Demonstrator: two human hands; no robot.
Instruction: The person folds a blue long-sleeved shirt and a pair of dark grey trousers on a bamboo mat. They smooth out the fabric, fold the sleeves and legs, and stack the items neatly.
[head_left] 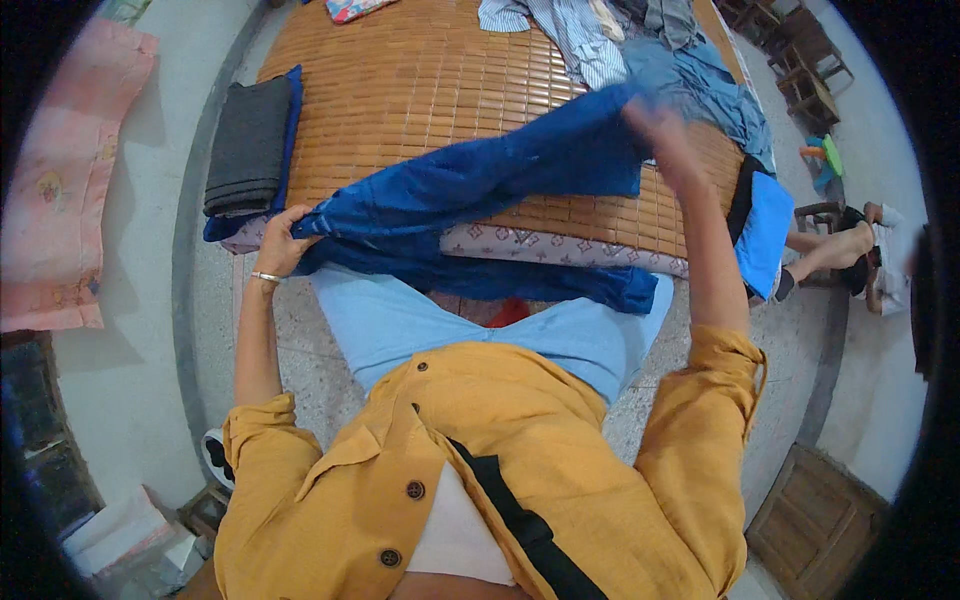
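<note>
A pair of dark blue jeans (pixel 480 170) stretches across the front of the bed before me. My left hand (pixel 283 242) is closed on its left end, thumb on top of the cloth. One leg slants up to the right over the mat, and my right hand (pixel 668 140) grips the upper corner of its hem; motion blurs those fingers. The other leg runs along the bed's front edge, just above my light blue trousers (pixel 400 325). To the left lies a folded dark grey garment (pixel 248 145) on blue cloth.
A bamboo mat (pixel 400 75) covers the bed. Loose striped and blue-grey clothes (pixel 700 85) are heaped at the far right. A bright blue folded cloth (pixel 764 235) lies at the right edge. Beyond it, a person's leg (pixel 835 250) shows beside stools.
</note>
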